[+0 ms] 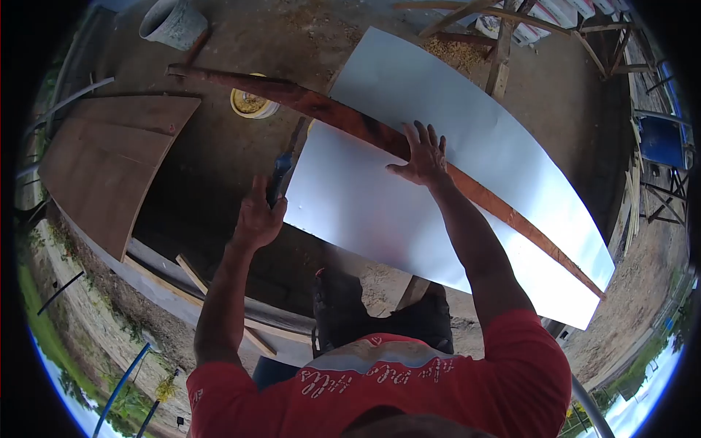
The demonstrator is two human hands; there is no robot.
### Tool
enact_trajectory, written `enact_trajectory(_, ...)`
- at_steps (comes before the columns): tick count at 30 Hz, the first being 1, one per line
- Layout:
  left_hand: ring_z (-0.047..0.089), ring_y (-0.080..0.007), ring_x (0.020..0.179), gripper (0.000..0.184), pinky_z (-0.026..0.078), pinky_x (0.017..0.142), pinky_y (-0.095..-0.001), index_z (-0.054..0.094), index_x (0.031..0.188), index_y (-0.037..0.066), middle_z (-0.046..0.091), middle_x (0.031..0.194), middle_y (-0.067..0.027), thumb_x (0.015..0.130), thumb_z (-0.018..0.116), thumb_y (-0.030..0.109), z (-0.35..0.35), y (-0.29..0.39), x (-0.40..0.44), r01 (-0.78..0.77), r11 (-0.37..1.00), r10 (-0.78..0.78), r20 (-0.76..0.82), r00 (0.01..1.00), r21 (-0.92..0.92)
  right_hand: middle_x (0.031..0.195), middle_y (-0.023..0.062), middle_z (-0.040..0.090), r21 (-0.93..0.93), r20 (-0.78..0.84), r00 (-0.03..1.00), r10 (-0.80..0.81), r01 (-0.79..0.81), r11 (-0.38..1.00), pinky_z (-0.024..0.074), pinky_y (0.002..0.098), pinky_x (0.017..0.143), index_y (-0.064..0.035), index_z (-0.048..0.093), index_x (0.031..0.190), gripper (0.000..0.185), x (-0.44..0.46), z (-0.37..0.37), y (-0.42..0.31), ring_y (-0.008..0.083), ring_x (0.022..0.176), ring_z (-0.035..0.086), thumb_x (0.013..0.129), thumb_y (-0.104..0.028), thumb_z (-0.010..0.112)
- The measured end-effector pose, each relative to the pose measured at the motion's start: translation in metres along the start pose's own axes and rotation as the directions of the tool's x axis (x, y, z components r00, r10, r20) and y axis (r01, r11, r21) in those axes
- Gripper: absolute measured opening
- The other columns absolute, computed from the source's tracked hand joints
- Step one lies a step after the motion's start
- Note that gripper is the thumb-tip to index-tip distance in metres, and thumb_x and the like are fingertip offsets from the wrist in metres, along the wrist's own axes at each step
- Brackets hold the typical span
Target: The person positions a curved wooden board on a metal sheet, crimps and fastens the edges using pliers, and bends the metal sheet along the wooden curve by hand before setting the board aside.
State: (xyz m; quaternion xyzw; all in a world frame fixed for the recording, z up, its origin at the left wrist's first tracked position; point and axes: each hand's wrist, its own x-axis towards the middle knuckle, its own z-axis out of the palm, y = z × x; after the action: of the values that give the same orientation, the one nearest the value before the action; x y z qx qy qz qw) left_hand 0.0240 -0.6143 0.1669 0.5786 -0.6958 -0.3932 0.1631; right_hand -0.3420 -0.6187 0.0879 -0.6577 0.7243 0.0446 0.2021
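Observation:
My left hand (257, 217) is closed around the lower end of a blue-and-black tool (280, 175), just off the left edge of a shiny metal sheet (350, 193). A dark narrow part of this tool points away from me. Fingers spread, my right hand (426, 159) presses on a long reddish-brown wooden board (336, 117). This board runs diagonally across the sheet, from the upper left to the lower right, and its far left end extends past the sheet.
A curved brown panel (109, 157) lies at the left. Beyond the sheet stand a grey bucket (175, 28) and a small yellow-rimmed tub (253, 104). Wooden framing (504, 51) is at the upper right, and loose timbers (191, 274) lie at the lower left.

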Motion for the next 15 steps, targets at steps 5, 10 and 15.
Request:
enact_trajectory(5, 0.062, -0.0338, 0.093, 0.025, 0.048, 0.080, -0.0396, 0.058, 0.105, 0.002, 0.062, 0.108, -0.0178, 0.081, 0.061, 0.009, -0.110, -0.077, 0.003, 0.136, 0.989, -0.139, 0.078, 0.987, 0.052, 0.147, 0.0037, 0.035, -0.126, 0.031, 0.983, 0.181, -0.176, 0.976, 0.0205, 0.0614, 0.113, -0.0194, 0.034, 0.143, 0.088, 0.021, 0.020, -0.021, 0.0261, 0.138, 0.031, 0.073, -0.058, 0.071)
enact_trajectory(10, 0.061, -0.0308, 0.101, 0.035, 0.047, 0.085, -0.0364, 0.060, 0.112, 0.004, 0.062, 0.110, -0.0161, 0.078, 0.063, 0.011, -0.106, -0.157, -0.077, 0.562, 0.821, -0.569, 0.064, 0.820, 0.104, 0.146, 0.0039, 0.035, -0.220, 0.062, 0.966, 0.252, -0.233, 0.947, 0.0191, 0.0612, 0.113, -0.0197, 0.032, 0.143, 0.085, 0.028, 0.026, -0.022, 0.0259, 0.138, 0.031, 0.077, -0.058, 0.069)
enact_trajectory(15, 0.067, -0.0312, 0.094, 0.037, 0.050, 0.082, -0.0396, 0.066, 0.109, 0.002, 0.067, 0.100, -0.0198, 0.074, 0.066, 0.014, -0.051, -0.207, -0.160, 0.817, 0.563, -0.819, 0.218, 0.531, 0.123, 0.148, 0.0059, 0.031, -0.281, 0.024, 0.968, 0.249, -0.232, 0.931, 0.0157, 0.0641, 0.112, -0.0208, 0.029, 0.144, 0.086, 0.027, 0.029, -0.023, 0.0291, 0.138, 0.029, 0.077, -0.058, 0.068)
